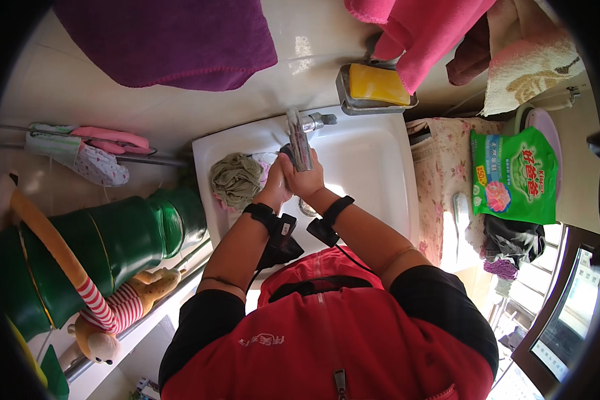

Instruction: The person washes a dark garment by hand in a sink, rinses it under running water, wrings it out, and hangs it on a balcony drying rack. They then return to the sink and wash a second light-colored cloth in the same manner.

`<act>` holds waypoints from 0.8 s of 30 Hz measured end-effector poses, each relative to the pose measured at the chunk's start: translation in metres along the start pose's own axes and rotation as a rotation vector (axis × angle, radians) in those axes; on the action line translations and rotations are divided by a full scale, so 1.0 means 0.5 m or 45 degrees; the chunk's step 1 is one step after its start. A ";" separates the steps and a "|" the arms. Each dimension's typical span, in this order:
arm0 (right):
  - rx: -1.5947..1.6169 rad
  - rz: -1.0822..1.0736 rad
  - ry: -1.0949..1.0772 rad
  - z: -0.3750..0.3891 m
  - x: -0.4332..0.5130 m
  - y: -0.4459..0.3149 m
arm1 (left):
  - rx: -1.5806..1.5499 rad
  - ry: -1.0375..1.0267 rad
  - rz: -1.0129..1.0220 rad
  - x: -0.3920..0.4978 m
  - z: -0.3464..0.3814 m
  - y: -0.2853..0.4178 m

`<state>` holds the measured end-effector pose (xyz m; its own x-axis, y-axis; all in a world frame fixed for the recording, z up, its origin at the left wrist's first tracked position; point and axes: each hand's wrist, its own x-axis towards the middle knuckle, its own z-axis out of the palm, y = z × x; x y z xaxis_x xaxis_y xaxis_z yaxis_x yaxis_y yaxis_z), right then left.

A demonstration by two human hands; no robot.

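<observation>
My left hand [276,184] and my right hand [307,176] are pressed together below the metal tap [300,142], over the white washbasin [380,150]. A small dark grey item [286,149], perhaps cloth, pokes out between them; most of it is hidden by my fingers and the spout. A crumpled olive-green cloth [237,181] lies in the basin to the left of my hands. Paler fabric [265,161] shows beside it. The drain [307,207] is partly visible just below my right hand.
A yellow soap bar [379,84] rests in a dish behind the basin. Purple [180,40] and pink towels [430,35] hang above. A green detergent bag [515,175] stands at right on a floral cover [442,170]. At left are a dark green cylinder [125,240] and a plush monkey [125,305].
</observation>
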<state>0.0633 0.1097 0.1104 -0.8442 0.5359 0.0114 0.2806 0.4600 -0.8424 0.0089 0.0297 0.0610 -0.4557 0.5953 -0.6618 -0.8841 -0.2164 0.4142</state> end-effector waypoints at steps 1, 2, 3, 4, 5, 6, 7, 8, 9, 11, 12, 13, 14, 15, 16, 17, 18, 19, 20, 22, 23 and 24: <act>0.055 0.139 0.001 0.003 0.003 0.003 | -0.040 0.017 -0.053 -0.001 0.003 0.000; 0.028 0.177 -0.005 0.004 0.005 0.006 | 0.020 0.035 -0.045 -0.002 0.007 0.000; 0.005 0.215 -0.018 0.007 0.009 0.012 | 0.064 0.042 -0.044 -0.002 0.010 0.000; -0.014 0.249 -0.031 0.009 0.014 0.019 | 0.096 0.053 -0.028 -0.002 0.012 -0.001; -0.039 0.269 -0.097 0.012 0.020 0.030 | 0.135 0.078 -0.015 -0.003 0.015 -0.003; -0.064 0.290 -0.164 0.014 0.026 0.046 | 0.162 0.109 0.008 -0.004 0.018 -0.006; -0.072 0.251 -0.191 0.016 0.035 0.066 | 0.175 0.136 0.032 -0.005 0.022 -0.011; -0.063 0.279 -0.257 0.021 0.044 0.089 | 0.188 0.170 0.064 -0.008 0.025 -0.016; -0.026 0.291 -0.264 0.030 0.054 0.111 | 0.269 0.189 0.036 -0.013 0.026 -0.017; 0.045 0.389 -0.269 0.044 0.071 0.156 | 0.341 0.263 -0.052 -0.022 0.030 -0.017; 0.285 0.382 -0.313 0.044 0.069 0.178 | 0.383 0.331 -0.090 -0.030 0.030 -0.014; 0.762 0.711 -0.283 0.040 0.066 0.197 | 0.475 0.272 -0.018 -0.035 0.029 -0.008; 1.245 1.034 -0.244 0.031 0.060 0.210 | 0.544 0.241 0.045 -0.040 0.028 -0.001; 1.725 1.381 -0.166 0.019 0.054 0.218 | 0.612 0.213 0.109 -0.046 0.024 0.007; 1.943 1.360 -0.279 0.001 0.043 0.223 | 0.573 0.152 0.219 -0.044 0.023 0.017; 1.784 1.318 -0.316 -0.012 0.026 0.219 | 0.588 0.205 0.252 -0.050 0.018 0.019; 1.576 1.335 -0.275 -0.034 0.004 0.214 | 0.602 0.255 0.287 -0.052 0.014 0.024; 1.377 1.318 -0.257 -0.053 -0.012 0.205 | 0.625 0.315 0.295 -0.053 0.013 0.026; 1.379 1.344 -0.306 -0.060 -0.020 0.192 | 0.586 0.303 0.347 -0.055 0.014 0.024; 1.622 1.434 -0.481 -0.070 -0.039 0.164 | 0.913 0.215 0.599 -0.061 0.023 0.015; 1.843 1.455 -0.536 -0.066 -0.044 0.150 | 1.081 0.186 0.708 -0.064 0.031 0.010; 2.009 1.316 -0.628 -0.058 -0.042 0.137 | 1.058 0.084 0.650 -0.071 0.039 0.002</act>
<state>0.1134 0.1506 0.0679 -0.7614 -0.2021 -0.6160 0.3137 -0.9464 -0.0771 0.0265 0.0236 0.0973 -0.7908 0.5315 -0.3035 -0.2357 0.1932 0.9524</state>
